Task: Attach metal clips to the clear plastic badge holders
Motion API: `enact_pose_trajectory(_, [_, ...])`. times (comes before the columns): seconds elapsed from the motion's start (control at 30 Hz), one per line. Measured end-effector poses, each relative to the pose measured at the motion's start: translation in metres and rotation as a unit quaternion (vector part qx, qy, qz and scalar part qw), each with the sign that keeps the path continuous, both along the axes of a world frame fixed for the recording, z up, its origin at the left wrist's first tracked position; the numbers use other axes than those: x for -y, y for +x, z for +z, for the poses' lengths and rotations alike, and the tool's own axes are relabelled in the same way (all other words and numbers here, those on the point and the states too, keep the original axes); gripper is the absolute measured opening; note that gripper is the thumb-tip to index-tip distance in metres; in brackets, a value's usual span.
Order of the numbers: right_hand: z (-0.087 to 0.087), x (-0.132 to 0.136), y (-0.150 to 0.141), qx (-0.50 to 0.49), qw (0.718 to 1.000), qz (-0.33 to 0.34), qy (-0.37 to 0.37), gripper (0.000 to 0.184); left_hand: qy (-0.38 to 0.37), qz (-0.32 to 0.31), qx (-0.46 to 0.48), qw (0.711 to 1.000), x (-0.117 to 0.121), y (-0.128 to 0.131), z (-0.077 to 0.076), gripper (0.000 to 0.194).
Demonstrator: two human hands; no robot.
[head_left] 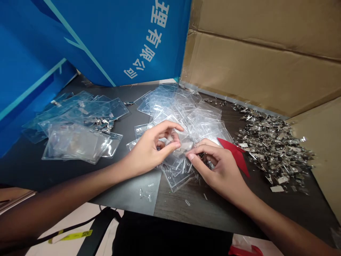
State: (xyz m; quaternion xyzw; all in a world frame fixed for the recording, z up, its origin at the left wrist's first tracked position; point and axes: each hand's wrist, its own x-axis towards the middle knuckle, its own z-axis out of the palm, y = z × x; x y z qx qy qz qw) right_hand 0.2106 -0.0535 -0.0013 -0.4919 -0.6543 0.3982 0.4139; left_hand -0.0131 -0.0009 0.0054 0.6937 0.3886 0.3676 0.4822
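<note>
Head view: nearest, dark clothing fills the space below the front edge of the bench, with a yellow tag lower left. Small clear strips lie loose on the near part of the bench.

Beyond these, a clear sleeve sits between the 2 hands, above other sleeves. It extends rightward from the left hand, whose thumb and curled fingers appear clamped on its left side; that forefinger arches clear of the thumb. At the sleeve's right side, the right hand has its thumb and forefinger tips drawn together; whether they clamp the sleeve or some small part cannot be told.

Just past the right hand lies a red piece. Off to the left is a stack of sleeves; off to the right, a heap of metal clips. Behind the hands spreads a pile of sleeves. Farthest back stand a blue panel with white characters and brown cardboard.
</note>
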Motion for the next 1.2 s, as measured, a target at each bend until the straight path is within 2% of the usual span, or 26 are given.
enact_pose_trajectory(0.27, [-0.006, -0.002, -0.002, -0.053, 0.999, -0.007, 0.001, 0.014, 0.048, 0.035, -0.087, 0.994, 0.004, -0.002, -0.007, 0.036])
enact_pose_trajectory(0.37, [-0.007, -0.001, -0.003, -0.071, 0.997, 0.007, 0.002, 0.012, 0.022, 0.007, -0.057, 0.998, 0.006, 0.0, -0.006, 0.044])
enact_pose_trajectory(0.47, [-0.007, 0.001, -0.003, -0.08, 0.997, 0.018, 0.0, 0.013, -0.025, -0.023, -0.025, 0.999, 0.008, 0.004, -0.004, 0.062])
enact_pose_trajectory(0.57, [-0.004, 0.002, -0.002, -0.068, 0.998, 0.016, 0.008, 0.015, -0.029, -0.013, 0.003, 0.999, 0.008, 0.006, -0.005, 0.066])
enact_pose_trajectory(0.63, [-0.002, 0.004, -0.001, -0.057, 0.998, -0.009, 0.021, 0.014, 0.007, 0.01, 0.031, 0.999, 0.007, 0.005, -0.005, 0.044])
enact_pose_trajectory(0.7, [-0.002, 0.005, -0.001, -0.064, 0.995, -0.074, 0.019, 0.015, 0.08, 0.026, 0.043, 0.996, 0.006, 0.003, -0.003, 0.019])
enact_pose_trajectory(0.77, [-0.004, 0.004, 0.001, -0.107, 0.982, -0.155, -0.012, 0.021, 0.172, 0.029, 0.03, 0.984, 0.005, 0.001, -0.001, 0.021])
enact_pose_trajectory(0.83, [-0.006, 0.001, 0.002, -0.157, 0.969, -0.181, -0.061, 0.026, 0.252, 0.018, 0.007, 0.968, 0.005, -0.001, 0.0, 0.022])
enact_pose_trajectory(0.93, [-0.006, -0.003, 0.002, -0.19, 0.969, -0.089, -0.133, 0.034, 0.306, -0.024, -0.028, 0.951, 0.004, -0.004, 0.0, 0.022])
enact_pose_trajectory(1.0, [-0.004, -0.005, 0.002, -0.194, 0.968, -0.028, -0.158, 0.032, 0.307, -0.066, -0.045, 0.948, 0.003, -0.006, -0.002, 0.031])
enact_pose_trajectory(1.1, [0.0, -0.005, 0.001, -0.187, 0.972, 0.004, -0.145, 0.022, 0.27, -0.119, -0.059, 0.954, 0.003, -0.007, -0.005, 0.051])
enact_pose_trajectory(1.2, [-0.001, -0.003, 0.0, -0.166, 0.982, 0.024, -0.089, 0.014, 0.231, -0.103, -0.102, 0.962, 0.005, -0.005, -0.005, 0.035])
